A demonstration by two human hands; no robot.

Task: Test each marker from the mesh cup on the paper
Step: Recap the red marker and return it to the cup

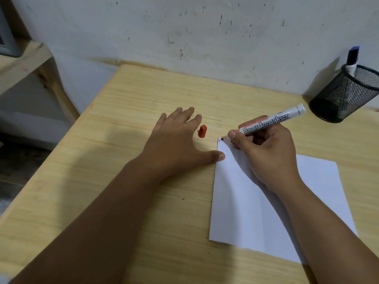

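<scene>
A: Paper (pixel 266 212) first. Hands?
B: Left hand (pixel 176 140) flat, fingers spread, thumb on paper's left edge. Right hand (pixel 264 152) pinches red marker (pixel 270 121), tip at paper's far-left corner, barrel slanting up toward mesh cup (pixel 346 93) beyond paper's far-right.
A: Cap?
B: Red cap (pixel 202 131) just left of that corner, nearer left hand.

Wall (pixel 205 33) behind is whitish-grey plaster w/ dark specks, scuffs & short streaks – brownish stain along the base where it meets the table (pixel 143 99). Tabletop is pale wood-grain laminate, a few small dark marks on it, soft shadows across the left part. On the left a light wooden shelf frame (pixel 30 64) w/ an angled brace – a grey object on top at the frame's edge, cut off. Below it, dark floor (pixel 18 160), dim and blurred.
</scene>
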